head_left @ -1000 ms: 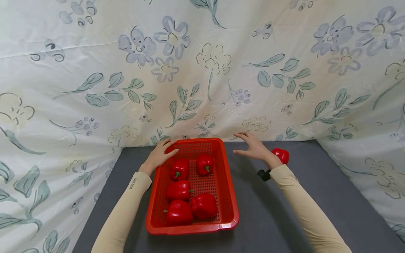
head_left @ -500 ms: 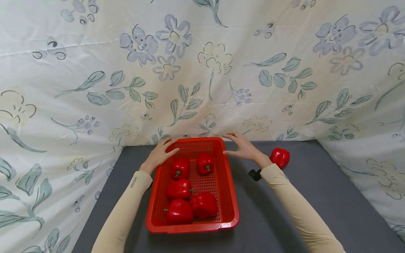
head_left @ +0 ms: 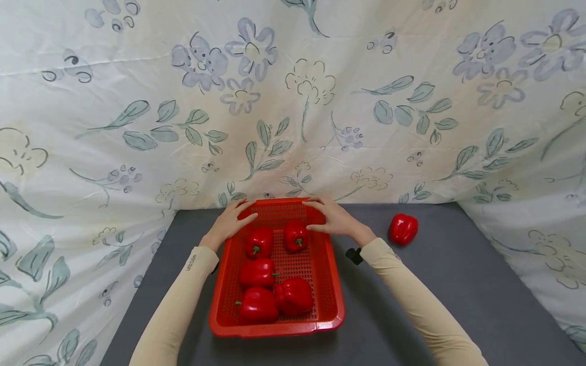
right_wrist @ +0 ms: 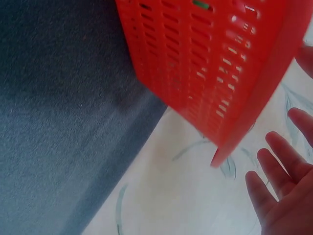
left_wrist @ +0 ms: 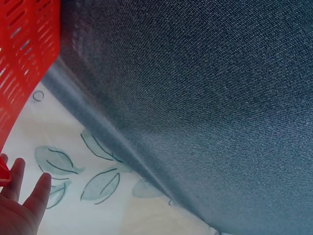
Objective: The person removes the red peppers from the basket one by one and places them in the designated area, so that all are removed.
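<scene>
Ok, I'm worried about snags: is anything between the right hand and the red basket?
Nothing visible: the right hand is at the far right corner of the red basket; the loose pepper lies farther right.

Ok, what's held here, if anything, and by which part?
Nothing is clearly held: the left hand is at the far left corner of the red basket, grip unclear; the right hand, fingers spread, is at the far right corner, not gripping.

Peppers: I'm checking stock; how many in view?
6. In the basket: far left, far right, middle left, near left, near right. The sixth lies on the table, right of it.
</scene>
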{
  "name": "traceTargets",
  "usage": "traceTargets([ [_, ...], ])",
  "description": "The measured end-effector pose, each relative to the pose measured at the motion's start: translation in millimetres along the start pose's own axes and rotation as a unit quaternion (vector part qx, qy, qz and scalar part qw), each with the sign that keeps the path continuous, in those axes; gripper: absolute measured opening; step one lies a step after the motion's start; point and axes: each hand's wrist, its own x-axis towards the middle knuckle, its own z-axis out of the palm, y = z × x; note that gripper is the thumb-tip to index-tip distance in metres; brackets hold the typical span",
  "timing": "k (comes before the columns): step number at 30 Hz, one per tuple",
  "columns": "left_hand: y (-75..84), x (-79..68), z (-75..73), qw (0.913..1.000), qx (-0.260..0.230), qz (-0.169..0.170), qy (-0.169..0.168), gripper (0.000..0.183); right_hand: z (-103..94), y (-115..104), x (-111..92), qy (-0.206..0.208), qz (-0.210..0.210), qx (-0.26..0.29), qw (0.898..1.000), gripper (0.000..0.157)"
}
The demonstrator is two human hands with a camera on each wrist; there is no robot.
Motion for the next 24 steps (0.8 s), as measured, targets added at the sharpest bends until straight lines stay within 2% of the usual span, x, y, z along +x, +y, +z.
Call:
traceTargets([
  [6, 1.0, -1.4, -1.4, 1.0000, 0.005, 0.000, -0.003, 0.065, 8.1, -7.4, 5.1, -0.014, -0.016, -0.017, 1.000, 0.070],
  [14, 2.6, -2.0, -1.3, 1.0000, 0.003, 0.001, 0.001, 0.065, 17.4, -13.0, 10.7, -0.053, -0.011, -0.035, 0.998, 0.070],
  [24, 2.3, -3.1, -1.6, 1.0000, 0.003, -0.001, -0.003, 0.064, 30.1, -15.8, 15.8, -0.077, -0.007, -0.040, 0.996, 0.076],
])
